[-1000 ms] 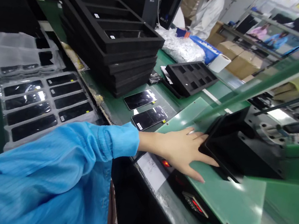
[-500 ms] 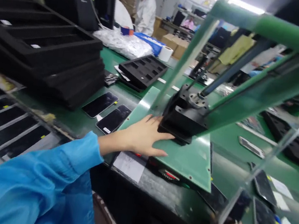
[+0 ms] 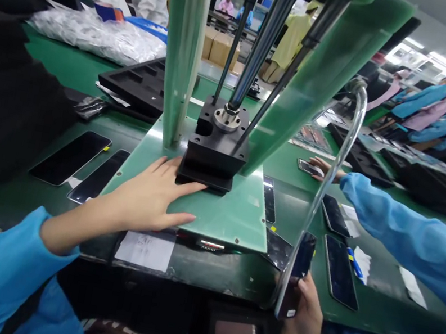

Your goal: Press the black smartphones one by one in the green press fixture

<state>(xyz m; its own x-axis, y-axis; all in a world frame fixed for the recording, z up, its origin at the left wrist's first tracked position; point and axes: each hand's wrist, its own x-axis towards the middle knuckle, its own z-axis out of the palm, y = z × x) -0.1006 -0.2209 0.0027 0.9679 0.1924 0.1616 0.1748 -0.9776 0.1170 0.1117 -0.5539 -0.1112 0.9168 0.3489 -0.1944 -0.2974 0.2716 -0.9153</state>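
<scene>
A phone screen (image 3: pixel 306 255) was gripped by the right hand (image 3: pixel 310 311), lower right; the left hand (image 3: pixel 154 194), near center, was laid spread-fingered on a green plate (image 3: pixel 236 215).

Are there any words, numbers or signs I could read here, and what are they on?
None can be read for certain.
White paper, just below the left hand in the picture: dark marks, too blurred to read.
Red-lit display under the green plate: too small to read.
White label on the phone-like panel in the right hand: too small to read.
</scene>
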